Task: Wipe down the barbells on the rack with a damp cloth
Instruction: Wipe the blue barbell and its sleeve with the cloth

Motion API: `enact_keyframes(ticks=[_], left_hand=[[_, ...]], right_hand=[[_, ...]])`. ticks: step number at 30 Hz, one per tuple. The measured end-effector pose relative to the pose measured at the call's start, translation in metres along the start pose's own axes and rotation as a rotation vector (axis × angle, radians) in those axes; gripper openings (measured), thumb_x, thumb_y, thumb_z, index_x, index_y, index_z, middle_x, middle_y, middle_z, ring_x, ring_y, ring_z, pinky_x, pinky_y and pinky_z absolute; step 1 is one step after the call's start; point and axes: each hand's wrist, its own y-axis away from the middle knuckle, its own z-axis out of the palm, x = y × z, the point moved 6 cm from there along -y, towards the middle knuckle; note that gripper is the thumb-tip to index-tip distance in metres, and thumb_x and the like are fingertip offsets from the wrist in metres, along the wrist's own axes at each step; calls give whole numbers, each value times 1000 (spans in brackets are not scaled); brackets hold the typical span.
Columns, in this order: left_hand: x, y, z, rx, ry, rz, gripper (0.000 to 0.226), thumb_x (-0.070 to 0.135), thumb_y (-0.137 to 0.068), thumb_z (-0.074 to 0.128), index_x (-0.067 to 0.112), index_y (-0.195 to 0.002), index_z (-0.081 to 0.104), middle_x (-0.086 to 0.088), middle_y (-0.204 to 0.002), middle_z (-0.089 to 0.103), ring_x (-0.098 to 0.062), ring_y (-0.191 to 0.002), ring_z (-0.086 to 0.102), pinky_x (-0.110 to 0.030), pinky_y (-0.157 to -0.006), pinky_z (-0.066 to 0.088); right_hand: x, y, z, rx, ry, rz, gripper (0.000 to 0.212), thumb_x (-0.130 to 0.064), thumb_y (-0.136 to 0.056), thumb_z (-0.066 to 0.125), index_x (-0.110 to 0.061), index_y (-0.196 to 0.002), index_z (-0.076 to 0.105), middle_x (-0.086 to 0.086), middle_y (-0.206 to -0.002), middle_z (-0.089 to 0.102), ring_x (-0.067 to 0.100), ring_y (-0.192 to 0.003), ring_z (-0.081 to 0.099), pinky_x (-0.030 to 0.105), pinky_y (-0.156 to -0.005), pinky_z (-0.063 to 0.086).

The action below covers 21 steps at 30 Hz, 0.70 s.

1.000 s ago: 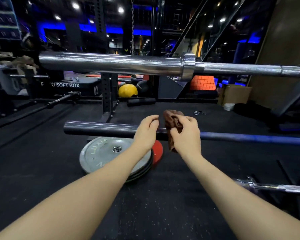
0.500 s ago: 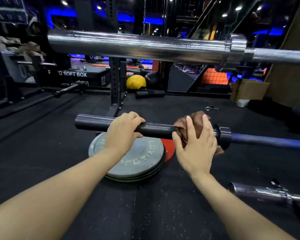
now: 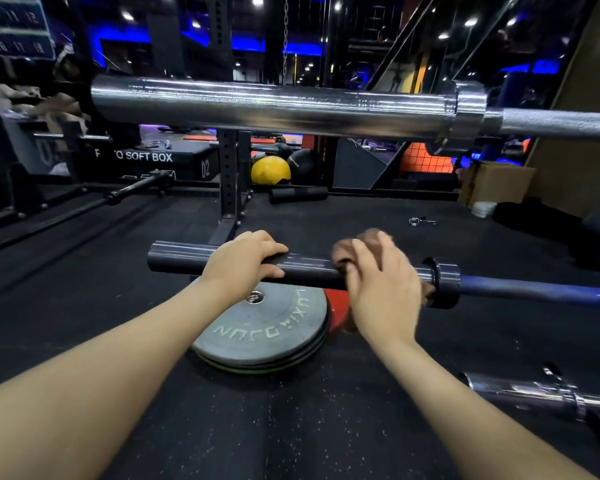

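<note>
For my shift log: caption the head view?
Left hand steadies dark barbell sleeve; right hand wraps brown cloth around it.

The dark bar (image 3: 302, 268) is smooth metal with a dull sheen; its shaft beyond the collar looks blue-coated. The cloth (image 3: 368, 242) on it is brown, soft and rumpled. Above the dark bar, the chrome bar (image 3: 274, 107) is bright, glossy metal, streaked. Below it, the grey plate (image 3: 267, 330) looks matt and rubbery on the floor (image 3: 309, 427), a speckled black mat.

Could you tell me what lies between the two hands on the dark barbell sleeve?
Only a bare stretch of the dark sleeve separates the left hand from the cloth-holding right hand, in the head view.
</note>
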Motion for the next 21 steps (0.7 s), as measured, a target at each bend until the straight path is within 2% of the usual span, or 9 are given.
enact_keyframes(ticks=[3, 6, 10, 14, 16, 18, 21], left_hand=[[-1, 0, 1, -13, 12, 4, 43, 34, -90, 60, 29, -132, 53, 12, -125, 50, -12, -119, 41, -34, -95, 40], [1, 4, 1, 19, 42, 20, 42, 34, -91, 59, 28, -132, 53, 13, -125, 51, -12, -118, 42, -33, -96, 39], [-18, 16, -14, 187, 67, -12, 33, 29, -93, 57, 23, -126, 60, 8, -121, 56, -16, -111, 48, -30, -92, 40], [-78, 49, -41, 455, 85, -227, 30, 21, -93, 57, 20, -122, 62, 2, -116, 55, -20, -107, 47, -32, -86, 39], [-113, 64, -47, 517, 127, -394, 33, 20, -93, 57, 19, -125, 58, -2, -117, 52, -21, -107, 46, -31, -84, 37], [-140, 72, -44, 498, 259, -510, 31, 21, -92, 58, 17, -123, 57, -5, -115, 54, -20, -103, 53, -29, -81, 38], [-162, 75, -33, 403, 474, -531, 21, 18, -92, 59, 15, -112, 61, 0, -103, 63, -12, -89, 59, -24, -80, 41]], right_hand=[[26, 5, -9, 61, 14, 123, 48, -38, -88, 38, -16, -120, 65, 17, -135, 53, 38, -114, 54, 46, -94, 44], [8, 3, -5, 79, -9, 198, 47, -38, -88, 39, -19, -123, 64, 13, -135, 54, 36, -119, 51, 47, -96, 40], [-48, 0, 17, -11, -21, 71, 46, -43, -89, 39, -26, -124, 63, 11, -136, 54, 33, -121, 51, 42, -96, 28], [-105, 3, 36, -24, -34, -12, 44, -43, -90, 39, -28, -125, 62, 12, -139, 50, 34, -123, 49, 42, -98, 25], [-129, 7, 44, -21, -58, -43, 43, -41, -90, 41, -30, -127, 59, 11, -143, 45, 33, -128, 41, 43, -101, 22], [-151, 13, 51, -15, -101, -81, 43, -37, -89, 49, -31, -130, 56, 11, -147, 39, 31, -132, 31, 44, -103, 19], [-185, 22, 61, -23, -179, -128, 50, -30, -85, 65, -33, -134, 52, 12, -151, 32, 31, -136, 24, 45, -106, 15]])
